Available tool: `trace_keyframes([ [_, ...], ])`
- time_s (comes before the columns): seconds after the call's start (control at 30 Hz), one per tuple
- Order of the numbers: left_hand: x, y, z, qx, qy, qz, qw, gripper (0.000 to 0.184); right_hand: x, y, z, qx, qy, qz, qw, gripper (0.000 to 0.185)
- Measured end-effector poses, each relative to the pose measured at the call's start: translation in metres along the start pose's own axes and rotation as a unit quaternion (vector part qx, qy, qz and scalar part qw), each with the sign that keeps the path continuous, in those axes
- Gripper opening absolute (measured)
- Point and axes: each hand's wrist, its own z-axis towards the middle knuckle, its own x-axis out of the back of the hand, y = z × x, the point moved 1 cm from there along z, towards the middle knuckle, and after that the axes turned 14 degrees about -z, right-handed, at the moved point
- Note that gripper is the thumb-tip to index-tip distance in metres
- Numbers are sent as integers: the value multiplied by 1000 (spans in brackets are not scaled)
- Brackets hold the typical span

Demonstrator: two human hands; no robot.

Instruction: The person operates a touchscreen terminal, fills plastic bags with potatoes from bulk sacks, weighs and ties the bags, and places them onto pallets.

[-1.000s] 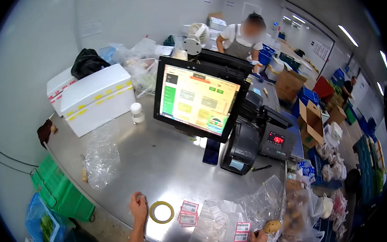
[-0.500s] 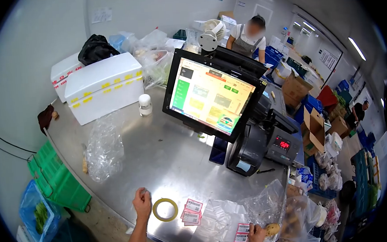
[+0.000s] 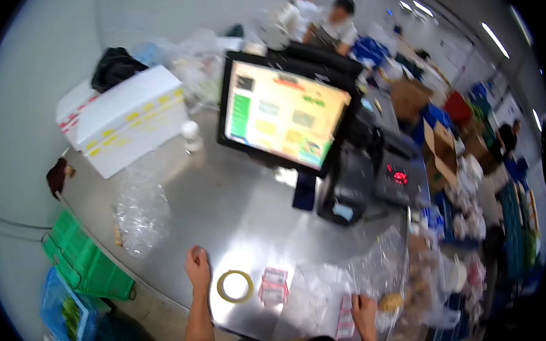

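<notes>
My left hand (image 3: 197, 267) rests on the metal table (image 3: 194, 206), its fingers curled, just left of a yellow tape roll (image 3: 235, 286); whether it holds anything is hidden. My right hand (image 3: 363, 311) is closed beside a strip of labels (image 3: 344, 317) on a clear plastic bag (image 3: 312, 293), and what its fingers grip is too blurred to tell. Close to its right lies a potato (image 3: 390, 301). Between the hands, right of the tape, is a small stack of red-edged labels (image 3: 274, 285).
A lit monitor (image 3: 285, 113) stands mid-table, with a printer (image 3: 343, 194) and scale (image 3: 398, 178) to its right. White foam boxes (image 3: 129, 123), a white bottle (image 3: 191, 137) and crumpled plastic (image 3: 141, 216) are at left. A person (image 3: 336, 28) is behind the monitor.
The view has shifted and blurred. My right hand shows more fully and its fingers sit at the upper end of the label strip. My left hand stays beside the tape roll.
</notes>
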Motion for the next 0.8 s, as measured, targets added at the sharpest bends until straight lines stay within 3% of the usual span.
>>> trace_keyframes([
  [0.17,-5,-9,5,51,-16,-98,994,23,9,-6,2,-5,7,31,999,20],
  [0.27,-10,14,12,133,9,-146,980,23,14,-10,0,-16,3,59,998,14],
  [0.37,-29,32,18,163,-19,-133,977,22,14,-5,7,3,14,71,997,13],
  [0.47,-83,67,13,163,-177,-157,958,24,18,-8,25,25,37,73,996,15],
  [0.53,-126,99,-1,128,-290,-94,944,29,20,-12,47,54,65,70,994,15],
  [0.6,-174,105,-14,38,-396,-78,914,34,18,-16,68,82,92,68,990,16],
  [0.67,-219,107,-28,49,-458,-61,885,40,10,-18,93,108,122,67,984,18],
  [0.8,-292,70,-50,54,-489,-72,867,51,1,-25,139,112,137,78,981,22],
])
